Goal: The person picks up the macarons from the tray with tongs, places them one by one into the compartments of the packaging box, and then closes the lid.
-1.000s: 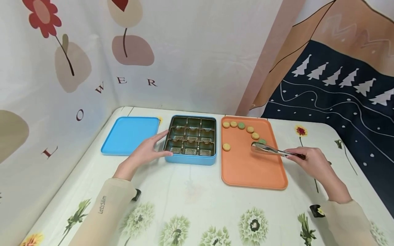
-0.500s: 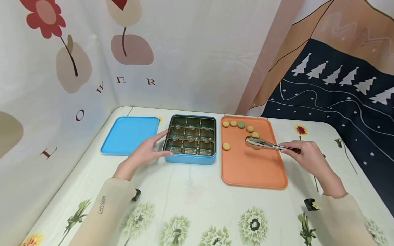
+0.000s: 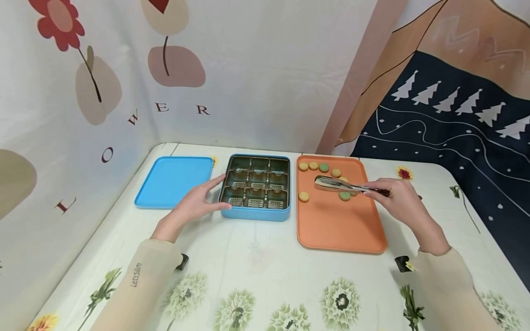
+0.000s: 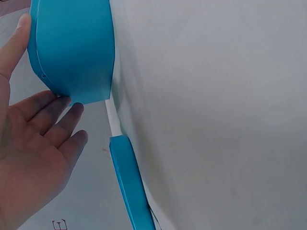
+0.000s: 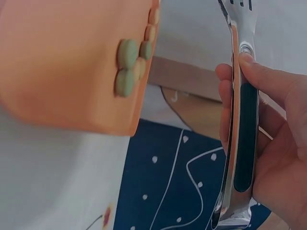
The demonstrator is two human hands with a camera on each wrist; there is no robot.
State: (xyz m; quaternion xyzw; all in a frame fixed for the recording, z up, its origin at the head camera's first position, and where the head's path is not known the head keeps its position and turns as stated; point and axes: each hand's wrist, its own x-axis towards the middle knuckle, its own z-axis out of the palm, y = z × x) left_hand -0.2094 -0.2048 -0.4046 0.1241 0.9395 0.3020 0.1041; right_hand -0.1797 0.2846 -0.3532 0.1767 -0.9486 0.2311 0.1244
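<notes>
My right hand grips a pair of metal tongs with dark handle inlays. The tongs' tips hang over the upper part of the orange tray. Small round cookies lie on that tray: a row along its back with a green cookie among yellow ones, a lone yellow cookie near the left rim, and another green cookie below the tongs. The tongs partly cover some cookies in the head view. My left hand touches the left side and front corner of a blue box, fingers spread.
A dark plastic insert with several compartments fills the box. Left of it lies a flat blue lid. A flower-printed cloth covers the table, and hanging fabric closes off the back.
My right hand has moved the tongs left and slightly up over the tray, from the right-hand cookies toward the middle. My left hand stays at the box.
</notes>
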